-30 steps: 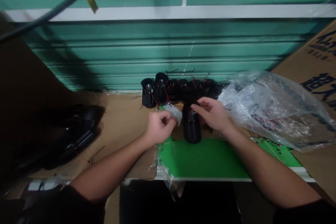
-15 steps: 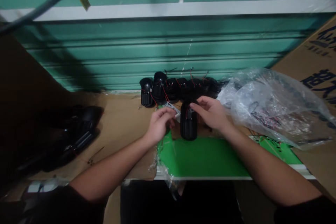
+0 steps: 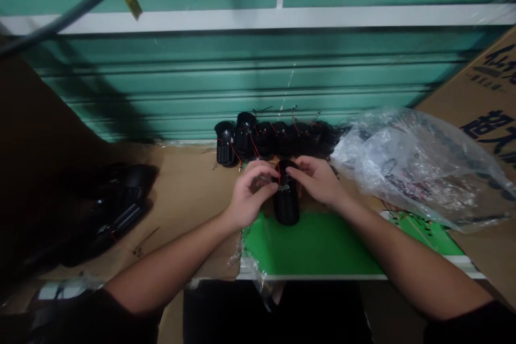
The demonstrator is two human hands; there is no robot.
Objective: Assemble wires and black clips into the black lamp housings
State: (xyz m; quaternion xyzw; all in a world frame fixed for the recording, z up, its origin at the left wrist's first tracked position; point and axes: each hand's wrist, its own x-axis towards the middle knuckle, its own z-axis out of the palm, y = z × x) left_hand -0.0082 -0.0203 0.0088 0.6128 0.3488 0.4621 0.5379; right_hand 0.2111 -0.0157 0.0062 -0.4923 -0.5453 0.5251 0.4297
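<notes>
A black plastic housing with a ribbed lower half stands in front of me, over the back part of the green mat. My right hand is closed on its upper right edge, thumb on the front and fingers behind. At its upper left, my left hand pinches a thin red wire between thumb and index finger. A small pale strip crosses the housing just below the fingertips; its kind is too blurred to make out.
Similar black housings with red wires line the green wall. More dark parts lie on cardboard at left. A clear plastic bag of wired pieces is at right, with small wires below it. The green mat covers the table's front.
The housing has come slightly down and nearer to me. My left hand has moved right, from beside the housing onto its upper left. The white piece by my left fingers no longer shows.
</notes>
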